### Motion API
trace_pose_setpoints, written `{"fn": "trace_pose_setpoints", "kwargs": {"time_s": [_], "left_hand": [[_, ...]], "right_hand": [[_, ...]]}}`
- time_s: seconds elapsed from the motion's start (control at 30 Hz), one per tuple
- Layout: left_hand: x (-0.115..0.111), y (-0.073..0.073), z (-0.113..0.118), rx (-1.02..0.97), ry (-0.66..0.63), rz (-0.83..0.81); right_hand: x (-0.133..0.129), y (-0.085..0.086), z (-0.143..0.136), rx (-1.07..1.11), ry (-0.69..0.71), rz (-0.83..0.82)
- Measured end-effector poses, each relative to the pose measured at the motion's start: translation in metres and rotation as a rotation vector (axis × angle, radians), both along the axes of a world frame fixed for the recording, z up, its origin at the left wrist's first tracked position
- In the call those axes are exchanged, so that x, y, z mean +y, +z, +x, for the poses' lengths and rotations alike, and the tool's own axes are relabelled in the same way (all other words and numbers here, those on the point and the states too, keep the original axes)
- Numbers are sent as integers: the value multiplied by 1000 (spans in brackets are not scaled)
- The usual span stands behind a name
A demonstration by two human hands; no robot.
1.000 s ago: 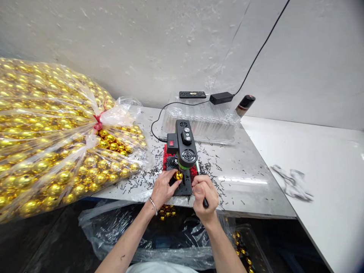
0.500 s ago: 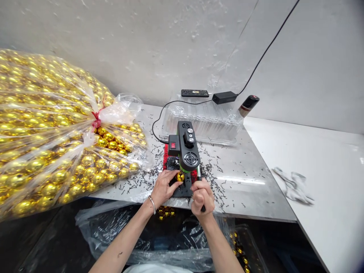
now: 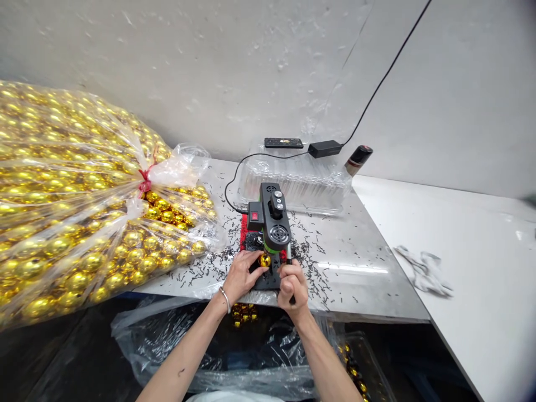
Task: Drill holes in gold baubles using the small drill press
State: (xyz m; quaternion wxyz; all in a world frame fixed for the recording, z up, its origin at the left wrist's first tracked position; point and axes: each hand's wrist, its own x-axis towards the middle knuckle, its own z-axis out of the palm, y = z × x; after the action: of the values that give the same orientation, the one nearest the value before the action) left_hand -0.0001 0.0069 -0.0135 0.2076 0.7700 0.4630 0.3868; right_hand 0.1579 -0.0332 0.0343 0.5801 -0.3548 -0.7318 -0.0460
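Note:
Under the front end of a small black bench drill press (image 3: 274, 220), a shiny gold ball (image 3: 264, 260) sits at the base. My left hand (image 3: 242, 273) is closed with thumb and fingers pinching that ball from the left. On the machine's right side my right hand (image 3: 293, 286) wraps round a black lever handle (image 3: 292, 300), whose end pokes out below the fist. The drill bit and the underside of the head are hidden from above. Short black shavings (image 3: 307, 254) lie thickly around the base.
A large tied plastic bag (image 3: 84, 206) of gold balls fills the left. Behind the machine stand clear plastic trays (image 3: 297, 187) with a power adapter (image 3: 325, 148), a black remote-like object (image 3: 283, 143) and a dark-capped can (image 3: 359, 159). White gloves (image 3: 425, 271) lie right. Below hangs an opened plastic bag (image 3: 201, 340).
My right hand and the lever have shifted slightly left, closer to the machine. My left hand keeps its hold on the ball. The whole view has moved a little.

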Motion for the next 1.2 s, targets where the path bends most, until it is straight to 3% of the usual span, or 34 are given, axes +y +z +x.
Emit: {"fn": "trace_pose_setpoints", "kwargs": {"time_s": [0.23, 0.33, 0.43, 0.53, 0.63, 0.7, 0.83, 1.0, 1.1, 1.2], "left_hand": [[0, 1, 2, -66, 28, -39], [-14, 5, -1, -172, 100, -57], [-43, 11, -10, -228, 102, -98], [-80, 10, -19, -180, -14, -187], [-111, -4, -26, -64, -111, -277], [-122, -16, -28, 11, -108, -328], [-125, -24, -34, 42, -58, -369], [-117, -1, -49, -128, 60, -305], [-113, 8, -65, -254, 200, -256], [-110, 10, -83, -366, 361, -198]], "right_hand": [[-5, 78, -8, 250, 24, -223], [-7, 90, -10, 266, 5, -265], [-9, 84, -9, 260, 10, -271], [-10, 77, -9, 268, 21, -268], [-10, 75, -10, 284, 12, -255], [-10, 75, -10, 293, 9, -251], [-9, 72, -9, 309, 11, -254], [-11, 66, -11, 368, -58, -280], [-16, 59, -17, 556, -130, -286], [-27, 42, -25, 734, -185, -398]]}}
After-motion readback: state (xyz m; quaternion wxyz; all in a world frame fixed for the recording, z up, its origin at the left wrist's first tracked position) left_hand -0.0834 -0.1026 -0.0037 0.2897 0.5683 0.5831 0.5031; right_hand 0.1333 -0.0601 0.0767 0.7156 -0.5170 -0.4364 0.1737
